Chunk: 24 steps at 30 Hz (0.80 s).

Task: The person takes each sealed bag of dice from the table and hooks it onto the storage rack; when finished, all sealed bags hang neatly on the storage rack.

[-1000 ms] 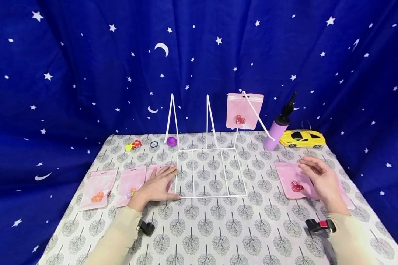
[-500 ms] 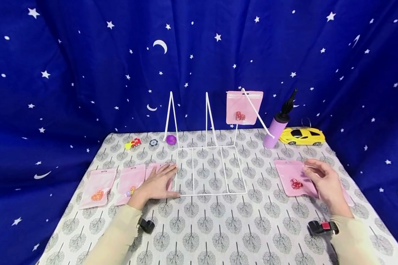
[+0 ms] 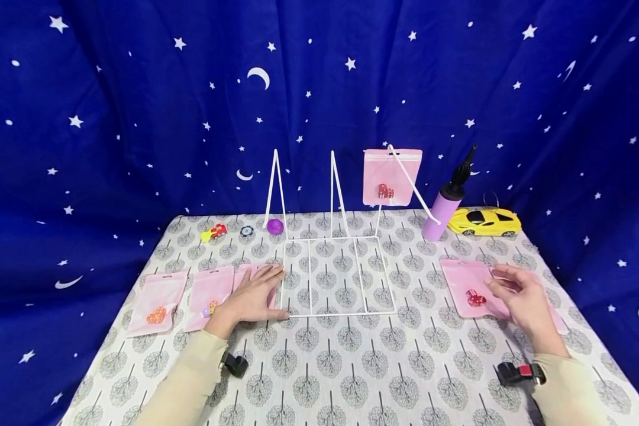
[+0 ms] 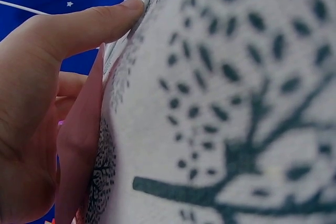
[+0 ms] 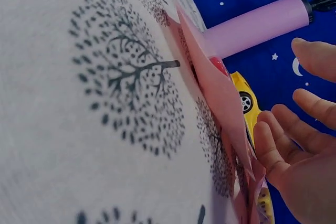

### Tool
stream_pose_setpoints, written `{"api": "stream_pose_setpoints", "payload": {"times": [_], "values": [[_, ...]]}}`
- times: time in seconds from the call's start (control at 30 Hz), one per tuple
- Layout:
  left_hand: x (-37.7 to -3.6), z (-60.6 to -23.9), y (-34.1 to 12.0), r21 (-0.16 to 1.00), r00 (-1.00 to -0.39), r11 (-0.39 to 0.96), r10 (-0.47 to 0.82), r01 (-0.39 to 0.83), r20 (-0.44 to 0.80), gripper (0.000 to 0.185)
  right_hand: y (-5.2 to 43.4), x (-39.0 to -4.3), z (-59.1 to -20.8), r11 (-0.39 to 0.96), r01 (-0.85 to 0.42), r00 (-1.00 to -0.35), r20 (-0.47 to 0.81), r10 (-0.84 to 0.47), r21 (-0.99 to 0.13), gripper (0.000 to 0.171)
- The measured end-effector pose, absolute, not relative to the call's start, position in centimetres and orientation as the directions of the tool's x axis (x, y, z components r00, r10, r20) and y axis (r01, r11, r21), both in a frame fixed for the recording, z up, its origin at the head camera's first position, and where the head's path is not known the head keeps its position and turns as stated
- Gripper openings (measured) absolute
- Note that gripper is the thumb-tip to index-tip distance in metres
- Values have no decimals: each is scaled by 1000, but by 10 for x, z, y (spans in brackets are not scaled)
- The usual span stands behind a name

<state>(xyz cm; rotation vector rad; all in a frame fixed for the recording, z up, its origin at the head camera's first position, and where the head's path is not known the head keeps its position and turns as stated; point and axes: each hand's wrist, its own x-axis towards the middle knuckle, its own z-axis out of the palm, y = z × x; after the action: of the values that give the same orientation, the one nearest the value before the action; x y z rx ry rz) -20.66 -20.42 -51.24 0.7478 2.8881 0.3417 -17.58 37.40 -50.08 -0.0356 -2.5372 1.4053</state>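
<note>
Left hand [image 3: 251,299] is lying flat, fingers released, on a pink pouch [image 3: 247,278] beside the wire rack [image 3: 336,273]; right hand [image 3: 523,302] (fingers loose) is touching another pouch [image 3: 465,284].

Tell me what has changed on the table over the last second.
The right hand has slid a little toward the person over the pink pouch with red dice, fingers relaxed, with no grip on it. The pouch has not moved. The left hand still lies flat on a pink pouch beside the white wire rack. The hanging pouch and toys stayed put.
</note>
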Motion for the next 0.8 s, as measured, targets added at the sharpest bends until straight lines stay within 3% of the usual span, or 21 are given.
{"api": "stream_pose_setpoints", "payload": {"times": [0.27,0.8], "values": [[-207,-513,-204,253,-863,847,500,468,-74,109,378,-178,-506,634,-15,-987,115,116,-773,62],[-206,-511,-203,252,-868,851,492,461,-74,109,373,-180,-501,659,85,-995,-34,89,-747,78]]}}
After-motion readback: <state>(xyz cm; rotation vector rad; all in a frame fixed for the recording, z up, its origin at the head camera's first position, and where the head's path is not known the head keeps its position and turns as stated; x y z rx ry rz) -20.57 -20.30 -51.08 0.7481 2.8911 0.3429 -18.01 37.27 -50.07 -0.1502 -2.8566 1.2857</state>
